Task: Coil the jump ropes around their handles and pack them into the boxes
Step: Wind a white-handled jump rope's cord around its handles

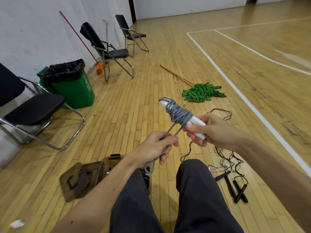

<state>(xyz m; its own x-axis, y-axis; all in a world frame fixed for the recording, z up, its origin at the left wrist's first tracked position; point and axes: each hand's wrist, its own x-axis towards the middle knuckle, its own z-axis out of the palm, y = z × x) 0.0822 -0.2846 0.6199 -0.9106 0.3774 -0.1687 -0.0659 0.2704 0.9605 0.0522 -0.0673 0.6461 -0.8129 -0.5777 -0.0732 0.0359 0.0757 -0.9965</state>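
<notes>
My right hand [213, 130] grips the white handles [197, 122] of a jump rope, held slanting up to the left. Grey rope [178, 113] is coiled in several turns around their upper half. Two strands run down from the coil to my left hand [159, 145], which pinches them; the loose rest hangs below toward my lap. A brown see-through box [104, 167] stands on the floor at my left knee, its lid [74, 180] lying beside it. Black-handled jump ropes [235, 187] lie tangled on the floor at my right.
Black folding chairs [32, 106] line the wall on the left, with a green bin [74, 86] between them. A green mop [202, 93] lies on the wooden floor ahead. A red-handled broom [99, 68] leans on the wall. My legs [193, 199] fill the lower middle.
</notes>
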